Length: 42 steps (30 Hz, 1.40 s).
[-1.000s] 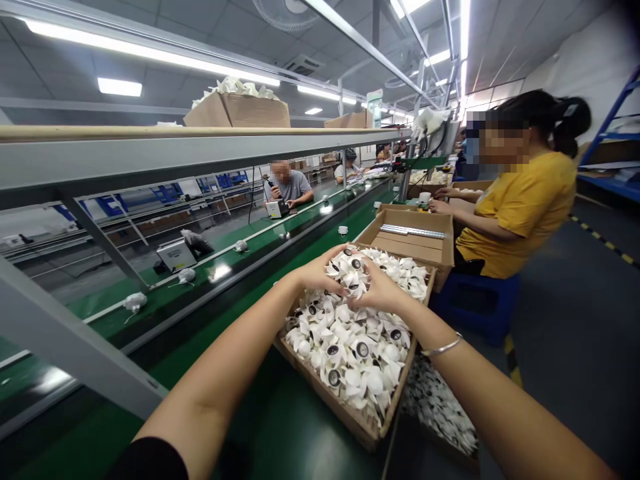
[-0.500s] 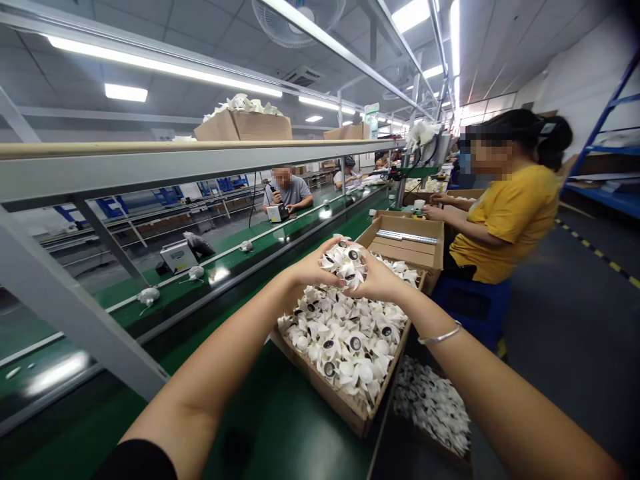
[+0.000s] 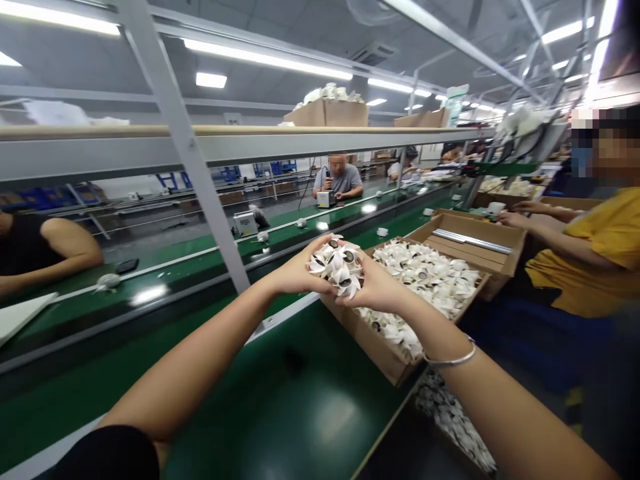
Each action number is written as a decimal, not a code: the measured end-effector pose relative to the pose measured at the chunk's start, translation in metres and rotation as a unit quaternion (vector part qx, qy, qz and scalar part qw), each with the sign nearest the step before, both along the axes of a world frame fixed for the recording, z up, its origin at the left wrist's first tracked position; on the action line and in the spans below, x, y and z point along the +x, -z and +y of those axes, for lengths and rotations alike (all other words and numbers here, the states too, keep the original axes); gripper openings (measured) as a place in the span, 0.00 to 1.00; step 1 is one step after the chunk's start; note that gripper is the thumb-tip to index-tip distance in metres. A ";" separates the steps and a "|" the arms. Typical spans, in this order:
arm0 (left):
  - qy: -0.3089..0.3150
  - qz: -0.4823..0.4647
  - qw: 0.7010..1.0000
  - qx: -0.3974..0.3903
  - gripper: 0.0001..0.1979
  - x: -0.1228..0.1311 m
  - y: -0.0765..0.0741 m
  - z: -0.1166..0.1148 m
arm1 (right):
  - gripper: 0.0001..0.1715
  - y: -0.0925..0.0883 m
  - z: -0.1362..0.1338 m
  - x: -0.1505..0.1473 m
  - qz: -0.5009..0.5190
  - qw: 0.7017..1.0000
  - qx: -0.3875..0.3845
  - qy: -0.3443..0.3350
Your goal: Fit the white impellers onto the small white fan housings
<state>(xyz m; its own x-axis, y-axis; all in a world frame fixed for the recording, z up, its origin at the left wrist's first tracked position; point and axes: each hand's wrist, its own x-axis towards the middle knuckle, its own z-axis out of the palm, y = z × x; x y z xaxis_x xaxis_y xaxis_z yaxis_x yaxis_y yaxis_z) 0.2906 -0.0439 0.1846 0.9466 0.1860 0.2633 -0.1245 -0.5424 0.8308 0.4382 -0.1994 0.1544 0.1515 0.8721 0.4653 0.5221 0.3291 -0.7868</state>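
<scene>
Handful of white ruffled pieces (image 3: 336, 265) above a cardboard tray (image 3: 373, 340)

Our left hand (image 3: 305, 268) and right hand (image 3: 374, 293) are cupped narrowly together, meeting around the bunch, which we hold clear of the tray. Each piece shows a dark round centre; their exact kind is hard to make out. The hands hide the middle of the bunch. Below and to the right, the tray holds a heap of the same pieces (image 3: 425, 283) and sits on a green conveyor belt (image 3: 285, 393). A metal bangle (image 3: 450, 361) circles our right wrist, and a black sleeve (image 3: 107, 455) shows at near left. Just right of the tray, a second cardboard box (image 3: 500, 260) holds metal bars (image 3: 473, 241). Beyond it, a co-worker in a yellow shirt (image 3: 593, 280) reaches forward, cut off by the right edge. A steel upright (image 3: 185, 147) and shelf (image 3: 150, 143) stand to our far left, in front of a parallel belt. Across it sits a person in a grey shirt (image 3: 339, 180). Another pile of pieces (image 3: 450, 420) lies low at near right, partly cut off and dim.
</scene>
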 end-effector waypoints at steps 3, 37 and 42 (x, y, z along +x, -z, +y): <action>-0.057 0.015 0.998 -0.020 0.60 -0.072 0.012 -0.007 | 0.63 0.017 0.013 -0.053 0.017 0.998 0.006 -0.057; -0.298 0.058 0.946 0.112 0.65 -0.374 0.168 -0.033 | 0.52 0.162 0.051 -0.254 -0.125 0.958 -0.089 -0.240; -0.324 0.031 0.945 -0.030 0.46 -0.382 0.165 -0.010 | 0.62 0.164 0.040 -0.251 -0.090 0.972 -0.127 -0.174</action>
